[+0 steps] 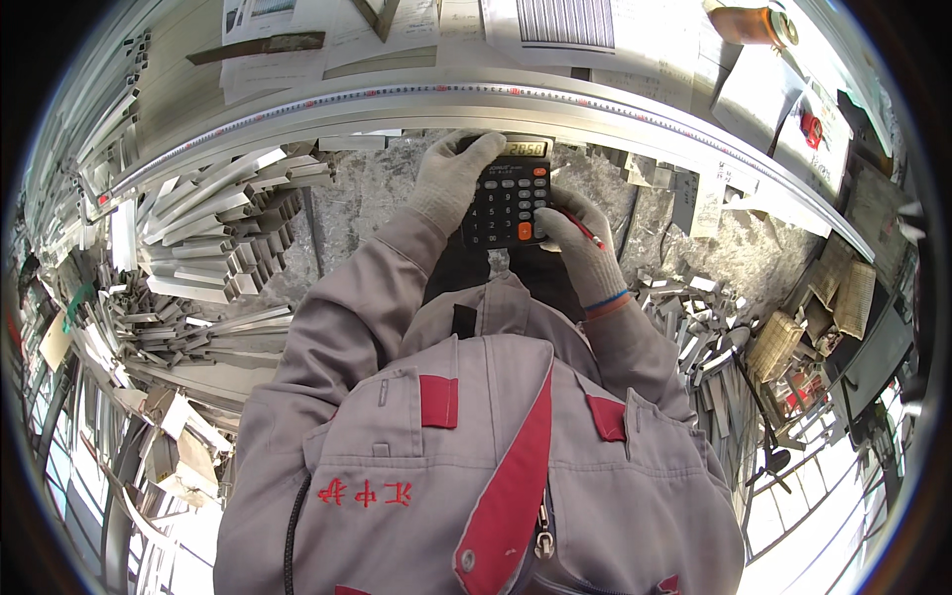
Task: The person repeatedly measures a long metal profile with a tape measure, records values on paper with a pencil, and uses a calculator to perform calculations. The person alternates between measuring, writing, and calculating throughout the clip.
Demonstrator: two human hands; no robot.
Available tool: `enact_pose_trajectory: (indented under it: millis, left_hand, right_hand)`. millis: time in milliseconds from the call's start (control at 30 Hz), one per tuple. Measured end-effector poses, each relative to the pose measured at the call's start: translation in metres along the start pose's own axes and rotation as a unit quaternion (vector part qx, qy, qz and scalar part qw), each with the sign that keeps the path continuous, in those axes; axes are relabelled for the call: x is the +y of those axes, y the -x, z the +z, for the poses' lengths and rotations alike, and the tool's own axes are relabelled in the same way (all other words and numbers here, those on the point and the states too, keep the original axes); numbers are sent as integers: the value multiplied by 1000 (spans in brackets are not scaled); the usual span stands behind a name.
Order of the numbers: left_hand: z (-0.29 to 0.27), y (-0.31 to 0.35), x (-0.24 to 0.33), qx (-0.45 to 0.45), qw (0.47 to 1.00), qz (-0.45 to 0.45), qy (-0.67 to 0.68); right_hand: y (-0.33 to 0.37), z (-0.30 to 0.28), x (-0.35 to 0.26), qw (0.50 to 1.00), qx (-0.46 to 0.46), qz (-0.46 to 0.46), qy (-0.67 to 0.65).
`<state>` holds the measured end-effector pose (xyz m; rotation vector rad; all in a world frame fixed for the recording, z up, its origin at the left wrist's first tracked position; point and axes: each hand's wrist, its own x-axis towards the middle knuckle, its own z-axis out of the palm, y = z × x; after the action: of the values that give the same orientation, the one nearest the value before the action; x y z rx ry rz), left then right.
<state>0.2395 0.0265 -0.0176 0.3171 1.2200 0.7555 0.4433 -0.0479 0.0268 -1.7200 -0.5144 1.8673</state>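
Note:
A black desk calculator (504,198) with grey and orange keys is held upright in front of me, its small display lit by digits. My left hand (451,177), in a pale knitted glove, closes round its upper left side, with the thumb lying along the top edge. My gloved right hand (583,243) grips the right side, its thumb over the lower right keys near the large orange one. A thin red pen (579,226) lies across the fingers of that same hand. The fingertips behind the calculator are hidden.
Beyond my hands runs a metal bench edge with a long measuring tape (441,88). Papers (565,25), a metal strip (256,47) and an amber bottle (754,26) lie past it. Cut metal profiles (223,223) are stacked at left, with more offcuts (709,317) at right.

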Motion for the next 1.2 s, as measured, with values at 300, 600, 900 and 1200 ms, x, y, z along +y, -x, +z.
enact_pose_trajectory:
  millis: [300, 600, 900, 1200]
  left_hand:
    - [6, 7, 2, 34, 999, -11, 17]
    - [9, 10, 6, 41, 999, 6, -3]
    - [12, 8, 2, 46, 998, 32, 23]
    - [6, -10, -10, 123, 988, 50, 74]
  right_hand:
    - [-13, 14, 14, 996, 64, -33, 51]
    - [-18, 22, 17, 995, 77, -51, 47]
    - [-19, 23, 19, 996, 72, -24, 38]
    - [0, 41, 9, 930, 149, -71, 328]
